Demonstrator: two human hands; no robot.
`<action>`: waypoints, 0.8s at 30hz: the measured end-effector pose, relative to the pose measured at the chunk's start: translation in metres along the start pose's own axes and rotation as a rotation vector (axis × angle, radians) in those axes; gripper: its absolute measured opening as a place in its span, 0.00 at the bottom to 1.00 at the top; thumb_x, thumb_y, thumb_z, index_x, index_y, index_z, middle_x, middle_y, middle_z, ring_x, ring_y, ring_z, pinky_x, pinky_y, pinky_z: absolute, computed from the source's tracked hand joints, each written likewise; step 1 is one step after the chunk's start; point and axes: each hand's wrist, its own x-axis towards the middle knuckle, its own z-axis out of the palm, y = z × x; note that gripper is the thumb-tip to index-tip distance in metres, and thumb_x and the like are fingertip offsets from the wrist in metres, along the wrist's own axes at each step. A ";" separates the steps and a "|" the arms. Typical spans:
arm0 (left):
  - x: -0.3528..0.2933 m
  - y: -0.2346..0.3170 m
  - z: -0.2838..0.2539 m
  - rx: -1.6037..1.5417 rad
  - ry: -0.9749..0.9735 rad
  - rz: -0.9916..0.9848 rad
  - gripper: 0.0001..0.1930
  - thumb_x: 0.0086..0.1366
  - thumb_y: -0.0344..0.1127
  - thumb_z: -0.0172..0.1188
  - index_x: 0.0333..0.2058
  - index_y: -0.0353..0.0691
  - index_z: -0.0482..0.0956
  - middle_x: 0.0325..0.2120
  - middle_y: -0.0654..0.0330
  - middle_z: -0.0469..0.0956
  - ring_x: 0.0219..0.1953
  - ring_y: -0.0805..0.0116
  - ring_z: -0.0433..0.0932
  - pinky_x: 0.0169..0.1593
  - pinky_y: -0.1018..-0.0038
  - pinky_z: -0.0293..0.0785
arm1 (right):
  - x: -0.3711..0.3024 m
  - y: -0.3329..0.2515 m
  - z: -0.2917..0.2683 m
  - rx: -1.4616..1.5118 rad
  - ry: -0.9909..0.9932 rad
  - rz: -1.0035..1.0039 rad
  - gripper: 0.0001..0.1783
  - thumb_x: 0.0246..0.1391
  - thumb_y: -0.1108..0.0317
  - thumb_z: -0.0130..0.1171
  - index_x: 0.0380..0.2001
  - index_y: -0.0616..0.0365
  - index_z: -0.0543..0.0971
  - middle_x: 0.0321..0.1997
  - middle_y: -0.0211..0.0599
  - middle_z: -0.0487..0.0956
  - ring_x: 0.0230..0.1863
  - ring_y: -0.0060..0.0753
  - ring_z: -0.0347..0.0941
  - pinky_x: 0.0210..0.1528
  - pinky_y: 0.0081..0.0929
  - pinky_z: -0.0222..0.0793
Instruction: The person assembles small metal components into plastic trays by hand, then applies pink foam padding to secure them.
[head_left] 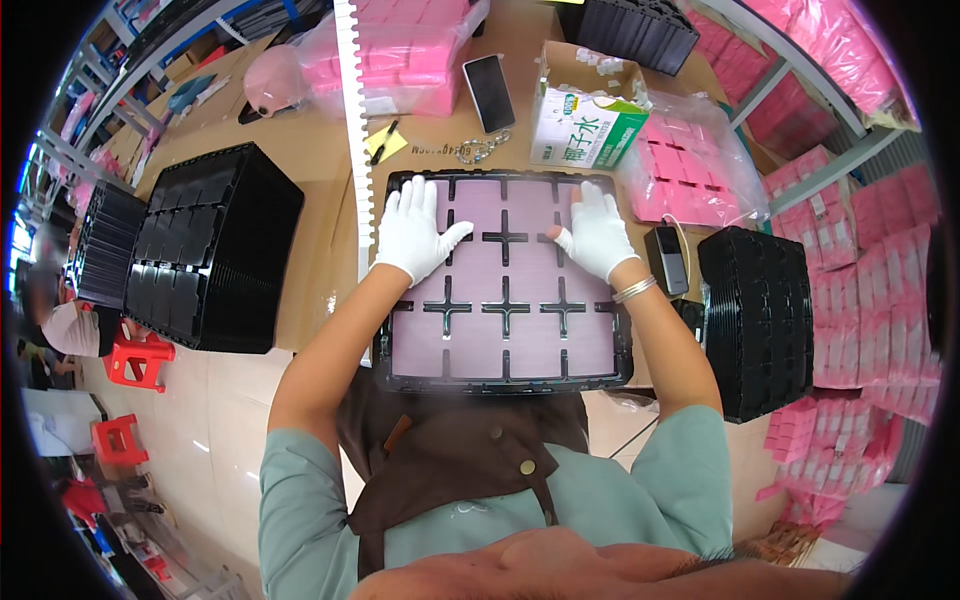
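Note:
A black plastic tray (pixel 508 384) lies in front of me at the table's near edge. Flat pale pink-lilac pieces (pixel 475 345) fill its compartments, parted by black cross-shaped dividers (pixel 506 308). My left hand (pixel 408 232), in a white glove, rests flat on the tray's left far part, fingers stretched and thumb out to the right. On the opposite side my right hand (pixel 599 236) lies flat with its fingers forward. Its white glove leaves the thumb tip and a fingertip bare. Neither hand grips anything; what lies under the palms is hidden.
Stacks of black trays stand left (pixel 215 250) and right (pixel 758 320). Beyond the tray are a phone (pixel 489 93), a cut-open carton (pixel 585 125), a bracelet (pixel 484 147), and a pen (pixel 383 142) on yellow paper. Bagged pink packs (pixel 690 160) sit far right. A white toothed strip (pixel 362 130) runs along the left.

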 end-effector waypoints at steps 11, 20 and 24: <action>-0.032 -0.002 -0.030 -0.047 -0.145 0.134 0.33 0.65 0.57 0.50 0.51 0.27 0.68 0.52 0.41 0.70 0.53 0.45 0.69 0.59 0.60 0.62 | -0.028 0.008 -0.004 -0.045 -0.051 -0.114 0.49 0.48 0.36 0.56 0.55 0.75 0.67 0.60 0.62 0.66 0.60 0.61 0.61 0.63 0.43 0.57; -0.038 -0.024 -0.021 -0.094 -0.071 0.127 0.33 0.67 0.57 0.46 0.54 0.30 0.66 0.56 0.42 0.66 0.59 0.47 0.64 0.63 0.60 0.56 | -0.040 0.025 -0.013 0.309 -0.085 -0.047 0.44 0.56 0.37 0.47 0.61 0.68 0.63 0.62 0.60 0.66 0.63 0.62 0.61 0.65 0.41 0.57; -0.129 -0.009 -0.057 -0.321 -0.223 0.370 0.34 0.60 0.49 0.56 0.59 0.33 0.61 0.60 0.43 0.62 0.63 0.44 0.58 0.65 0.57 0.55 | -0.134 0.004 -0.027 0.389 -0.056 -0.200 0.40 0.57 0.36 0.45 0.60 0.58 0.67 0.60 0.54 0.70 0.62 0.56 0.64 0.63 0.47 0.59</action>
